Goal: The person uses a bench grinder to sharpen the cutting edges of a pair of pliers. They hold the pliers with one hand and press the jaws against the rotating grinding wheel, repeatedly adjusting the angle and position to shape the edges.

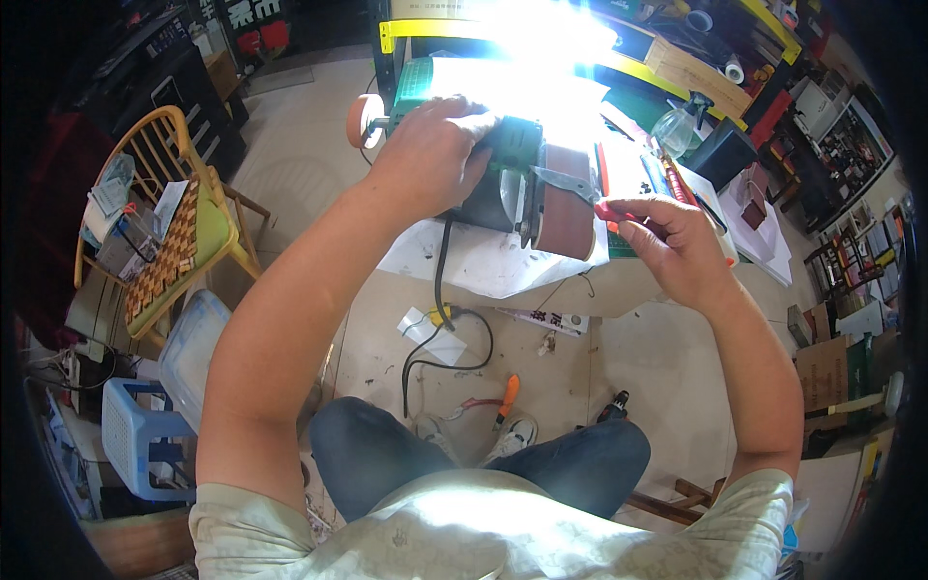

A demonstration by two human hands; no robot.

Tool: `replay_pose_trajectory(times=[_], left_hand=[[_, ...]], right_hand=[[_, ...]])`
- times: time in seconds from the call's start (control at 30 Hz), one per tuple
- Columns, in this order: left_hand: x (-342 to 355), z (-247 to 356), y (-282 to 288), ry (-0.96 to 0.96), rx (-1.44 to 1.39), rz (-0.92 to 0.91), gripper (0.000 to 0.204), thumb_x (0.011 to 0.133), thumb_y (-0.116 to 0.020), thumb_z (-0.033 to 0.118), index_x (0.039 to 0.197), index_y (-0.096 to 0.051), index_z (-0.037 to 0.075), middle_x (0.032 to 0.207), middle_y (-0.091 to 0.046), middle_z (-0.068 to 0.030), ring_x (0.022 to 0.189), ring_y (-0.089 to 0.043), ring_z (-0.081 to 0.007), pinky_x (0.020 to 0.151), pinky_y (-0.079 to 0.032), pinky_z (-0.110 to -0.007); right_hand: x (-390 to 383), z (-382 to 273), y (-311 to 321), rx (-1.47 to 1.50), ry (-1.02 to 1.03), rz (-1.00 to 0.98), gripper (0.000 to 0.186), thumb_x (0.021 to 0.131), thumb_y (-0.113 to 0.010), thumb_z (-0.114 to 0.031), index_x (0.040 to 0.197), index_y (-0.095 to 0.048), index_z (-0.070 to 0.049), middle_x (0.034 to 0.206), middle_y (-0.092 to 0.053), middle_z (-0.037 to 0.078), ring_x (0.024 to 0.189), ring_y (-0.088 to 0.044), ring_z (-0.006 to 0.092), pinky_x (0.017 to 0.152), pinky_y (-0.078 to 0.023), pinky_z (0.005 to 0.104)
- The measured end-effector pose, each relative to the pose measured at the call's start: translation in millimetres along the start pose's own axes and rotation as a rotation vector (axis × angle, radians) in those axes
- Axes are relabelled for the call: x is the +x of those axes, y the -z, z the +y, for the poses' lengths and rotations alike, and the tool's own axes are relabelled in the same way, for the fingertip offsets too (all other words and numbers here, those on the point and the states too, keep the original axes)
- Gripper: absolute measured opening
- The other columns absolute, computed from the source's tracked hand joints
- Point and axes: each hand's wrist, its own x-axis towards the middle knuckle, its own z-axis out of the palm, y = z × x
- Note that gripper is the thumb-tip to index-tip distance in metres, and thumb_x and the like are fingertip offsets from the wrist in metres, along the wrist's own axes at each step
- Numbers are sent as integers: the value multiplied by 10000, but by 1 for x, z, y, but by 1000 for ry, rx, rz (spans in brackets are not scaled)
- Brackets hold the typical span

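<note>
A green and dark belt sander (517, 145) stands on the table with a brown abrasive belt (565, 217) on its right side. My left hand (430, 145) lies over the left part of its body, fingers curled around it; some fingertips are lost in the glare. Between the fingers and thumb of my right hand (672, 237) is the red handle of a small knife-like blade (568, 181). Its grey metal points left across the belt; whether it touches the belt I cannot tell. A round tan wheel (365, 121) sticks out from the machine's left end.
White paper (445, 256) covers the table's front edge, where a black cable (443, 280) hangs to the floor. A spray bottle (680, 124) and hand tools lie at the right. An orange-handled tool (507, 396) is between my feet; a wooden chair (169, 213) and blue stool (145, 430) stand left.
</note>
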Motion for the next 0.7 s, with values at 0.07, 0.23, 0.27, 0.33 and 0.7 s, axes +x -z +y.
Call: replay_pose_trajectory(times=[0.07,0.23,0.27,0.33,0.7], left_hand=[[0,-1,0,-8,-10,8,395,915,-664,129,1300,-639,44,1309,-624,-151,1257,-536,-321,1086,-430,-425],[1,-1,1,-30,-9,6,396,914,-663,125,1300,-639,43,1309,-626,-152,1255,-538,-319,1082,-434,-428],[1,-1,1,-25,3,-2,397,916,-661,129,1303,-637,44,1316,-623,-152,1261,-534,-319,1084,-432,-429],[1,0,2,-14,31,-19,399,921,-659,137,1309,-634,47,1328,-617,-150,1273,-528,-319,1089,-428,-431],[2,2,7,16,48,-91,393,949,-633,173,1325,-626,56,1382,-588,-130,1334,-485,-315,1124,-398,-435]], right_hand=[[0,-2,1,-26,-20,-8,270,961,-631,-107,1219,-688,-51,1128,-728,95,1028,-673,163,894,-518,292],[-2,-6,3,-24,-12,-15,261,966,-637,-105,1213,-686,-34,1116,-729,82,1015,-666,127,876,-519,269],[-2,-7,3,-24,-10,-17,262,967,-637,-107,1213,-685,-34,1113,-729,82,1009,-667,125,871,-520,268],[-3,-7,4,-16,2,-11,260,968,-638,-110,1213,-686,-33,1103,-731,82,992,-668,122,857,-521,266],[-5,-7,4,-31,13,0,244,962,-646,-103,1188,-700,-29,1054,-738,83,933,-661,113,823,-512,257]])
